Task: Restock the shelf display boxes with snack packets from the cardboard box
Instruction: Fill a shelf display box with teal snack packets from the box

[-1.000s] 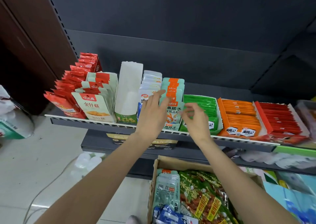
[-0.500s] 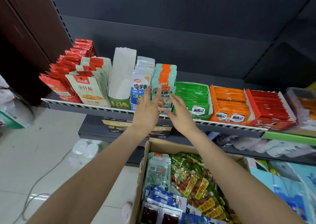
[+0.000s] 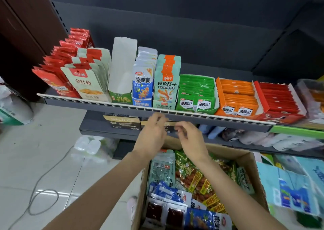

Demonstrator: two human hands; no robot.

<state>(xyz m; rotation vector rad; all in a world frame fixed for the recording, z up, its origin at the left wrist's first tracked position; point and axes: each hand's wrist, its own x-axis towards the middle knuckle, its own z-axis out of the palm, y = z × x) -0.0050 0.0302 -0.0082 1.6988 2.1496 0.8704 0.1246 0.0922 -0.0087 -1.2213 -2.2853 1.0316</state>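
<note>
A row of display boxes stands on the shelf (image 3: 157, 109): red packets (image 3: 57, 75), cream mushroom packets (image 3: 87, 82), an empty white-lined green box (image 3: 122, 71), blue packets (image 3: 142, 86), teal-and-orange packets (image 3: 166, 84), then green (image 3: 197, 93), orange (image 3: 236, 98) and red boxes (image 3: 278, 100). The cardboard box (image 3: 245, 157) below holds mixed snack packets (image 3: 192, 182). My left hand (image 3: 151, 136) and my right hand (image 3: 191, 138) hover close together below the shelf edge, above the box's far end, fingers loosely bent, holding nothing.
A lower shelf (image 3: 263, 147) carries dark boxes and pale pouches. Light-blue packs (image 3: 294, 186) lie right of the cardboard box. Clear plastic tubs (image 3: 89, 143) and a cable (image 3: 43, 191) lie on the tiled floor at left.
Both hands have drawn back and down from the teal-and-orange packets on the shelf to below the shelf edge. The view has tilted down toward the cardboard box.
</note>
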